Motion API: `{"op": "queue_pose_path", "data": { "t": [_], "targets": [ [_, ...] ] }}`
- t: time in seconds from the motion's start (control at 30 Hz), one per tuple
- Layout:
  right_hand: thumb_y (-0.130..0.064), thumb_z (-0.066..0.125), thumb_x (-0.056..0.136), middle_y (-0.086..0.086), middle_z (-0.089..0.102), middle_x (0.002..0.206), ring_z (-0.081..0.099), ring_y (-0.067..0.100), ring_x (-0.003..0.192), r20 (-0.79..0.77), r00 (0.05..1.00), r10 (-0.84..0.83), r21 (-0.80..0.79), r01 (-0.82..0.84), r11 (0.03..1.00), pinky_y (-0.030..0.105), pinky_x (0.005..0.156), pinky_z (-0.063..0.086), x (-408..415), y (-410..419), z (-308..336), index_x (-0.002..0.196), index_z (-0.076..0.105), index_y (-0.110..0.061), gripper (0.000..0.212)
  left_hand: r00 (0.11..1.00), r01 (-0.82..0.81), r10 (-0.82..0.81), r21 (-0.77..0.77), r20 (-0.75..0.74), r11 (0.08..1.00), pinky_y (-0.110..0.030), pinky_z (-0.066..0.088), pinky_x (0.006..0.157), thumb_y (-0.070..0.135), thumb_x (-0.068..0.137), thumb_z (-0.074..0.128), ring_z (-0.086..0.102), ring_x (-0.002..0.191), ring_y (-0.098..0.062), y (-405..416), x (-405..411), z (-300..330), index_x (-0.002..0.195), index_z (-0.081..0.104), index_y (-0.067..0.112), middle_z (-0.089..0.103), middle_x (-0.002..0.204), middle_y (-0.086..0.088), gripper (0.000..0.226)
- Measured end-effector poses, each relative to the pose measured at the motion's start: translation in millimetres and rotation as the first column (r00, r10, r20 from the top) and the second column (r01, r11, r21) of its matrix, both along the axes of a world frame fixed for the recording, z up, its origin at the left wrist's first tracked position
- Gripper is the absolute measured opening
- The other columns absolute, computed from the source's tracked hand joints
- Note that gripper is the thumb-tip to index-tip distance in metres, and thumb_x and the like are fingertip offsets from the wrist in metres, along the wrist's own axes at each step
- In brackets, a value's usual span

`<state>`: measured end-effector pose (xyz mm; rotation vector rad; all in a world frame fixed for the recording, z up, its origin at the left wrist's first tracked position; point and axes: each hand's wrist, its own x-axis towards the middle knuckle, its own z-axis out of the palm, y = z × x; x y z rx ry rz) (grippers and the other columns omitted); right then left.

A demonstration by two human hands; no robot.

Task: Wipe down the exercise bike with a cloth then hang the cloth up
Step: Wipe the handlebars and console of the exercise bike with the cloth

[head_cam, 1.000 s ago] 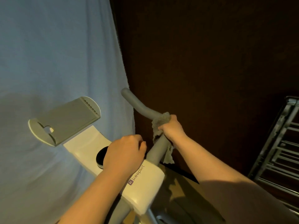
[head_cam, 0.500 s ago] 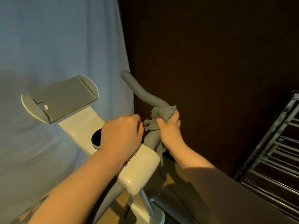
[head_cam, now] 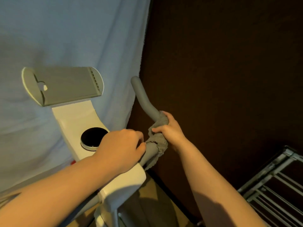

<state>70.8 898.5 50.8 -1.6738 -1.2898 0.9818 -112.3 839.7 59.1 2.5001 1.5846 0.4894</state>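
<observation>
Right hand: right hand (head_cam: 170, 129) is wrapped around the crumpled grey cloth (head_cam: 158, 138), pressing it round the grey foam-covered handlebar (head_cam: 144, 102) of the white exercise bike (head_cam: 124, 181), at the bend of the bar.
Left hand: left hand (head_cam: 119, 148) sits on the bike's white housing at the base of the handlebar, fingers curled; what they grip is hidden, so I cannot tell whether it clasps anything.
Cloth: bunched around the bar between the two hands, a loose tail hanging below on the near side.
Change: against the earlier frames, the right hand has slid the cloth along the bar, down toward the housing and now back up to the bend, a rubbing stroke; the view has also swung slightly.
Meaning: judged from this, wiping is under way on the right-hand bar only; its far tip looks not yet covered.
Head view, other items: grey flat tablet holder (head_cam: 62, 86) at far left, round black dial (head_cam: 93, 138) just left of the left hand, pale blue sheet (head_cam: 65, 30) behind.
Hanging place: metal drying rack (head_cam: 275, 185) at near right, well apart from the cloth; likely where it goes later.
</observation>
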Motion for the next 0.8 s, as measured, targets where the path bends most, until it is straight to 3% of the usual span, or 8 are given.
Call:
{"op": "queue_pose_path", "data": {
  "t": [0.17, 0.33, 0.5, 0.67, 0.8],
  "targets": [
    [-0.005, 0.073, 0.081, -0.002, 0.056, 0.129, 0.060, 0.014, 0.114, -0.301, 0.953, 0.014, 0.095, 0.015, 0.995, 0.036, 0.096, 0.052, 1, -22, -18, 0.145, 0.033, -0.037, 0.081, 1.000, -0.001, 0.001, 0.012, -0.014, 1.000, -0.036, 0.053, 0.071, 0.049, 0.095, 0.037, 0.060, 0.084, -0.012, 1, 0, -3, 0.100, 0.062, 0.033, 0.064, 0.098, 0.009, 0.030],
    [-0.007, 0.075, 0.079, 0.002, 0.059, 0.126, 0.061, 0.018, 0.111, -0.201, 0.973, 0.112, -0.034, -0.121, 0.992, 0.040, 0.098, 0.050, 13, 12, 2, 0.144, 0.040, -0.029, 0.078, 1.000, 0.002, -0.001, 0.010, -0.026, 1.000, -0.037, 0.054, 0.070, 0.049, 0.095, 0.037, 0.060, 0.081, -0.012, 2, 1, -3, 0.097, 0.063, 0.032, 0.065, 0.096, 0.008, 0.031],
    [-0.003, 0.067, 0.083, 0.005, 0.060, 0.120, 0.062, 0.022, 0.107, -0.244, 0.961, -0.130, 0.018, 0.138, 0.990, 0.045, 0.095, 0.053, -5, -14, -22, 0.142, 0.036, -0.027, 0.070, 1.000, 0.003, -0.003, -0.002, -0.017, 1.000, -0.036, 0.053, 0.071, 0.049, 0.095, 0.035, 0.060, 0.082, -0.011, 2, 1, -3, 0.099, 0.063, 0.034, 0.064, 0.097, 0.010, 0.032],
    [-0.006, 0.073, 0.078, 0.006, 0.068, 0.107, 0.067, 0.022, 0.097, -0.195, 0.971, -0.137, -0.041, 0.132, 0.990, 0.042, 0.089, 0.056, -2, 14, -9, 0.127, 0.056, -0.015, 0.052, 1.000, 0.020, -0.021, -0.052, -0.022, 0.998, -0.038, 0.054, 0.068, 0.047, 0.093, 0.038, 0.061, 0.080, -0.011, 7, 1, -2, 0.096, 0.062, 0.034, 0.067, 0.092, 0.009, 0.028],
    [-0.012, 0.071, 0.081, 0.004, 0.062, 0.115, 0.064, 0.021, 0.103, -0.263, 0.942, -0.208, 0.064, 0.232, 0.971, 0.044, 0.091, 0.055, -14, -11, -31, 0.137, 0.041, -0.025, 0.065, 1.000, 0.023, -0.023, -0.064, -0.005, 0.998, -0.038, 0.053, 0.069, 0.048, 0.093, 0.039, 0.062, 0.079, -0.011, 5, 0, -4, 0.097, 0.062, 0.035, 0.068, 0.091, 0.009, 0.027]
  ]
}}
